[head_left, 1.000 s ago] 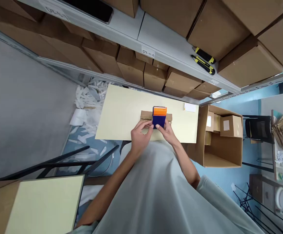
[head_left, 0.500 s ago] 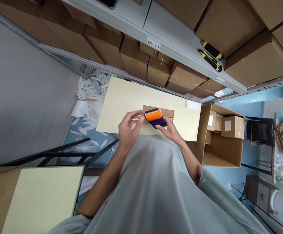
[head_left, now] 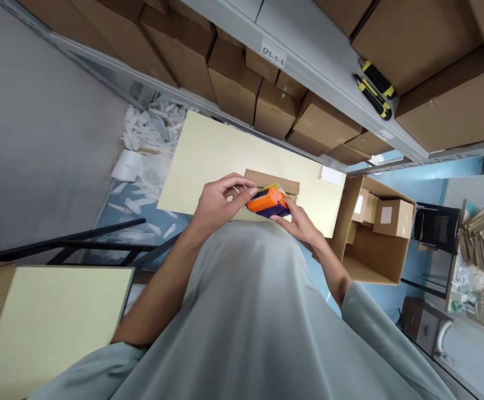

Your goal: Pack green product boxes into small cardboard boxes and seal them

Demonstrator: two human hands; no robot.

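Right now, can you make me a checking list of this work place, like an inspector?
Surface: cream tabletop, with a brown cardboard piece and a white card on it.
Job's things: orange-and-blue item, held above the tabletop.
Clutter: white scraps beyond the tabletop's left end.
Hands: right hand grips the item; left hand is at its left end, grip unclear.
Cables: nothing seen.
Surroundings: two box cutters on the shelf; open carton with smaller boxes at right.
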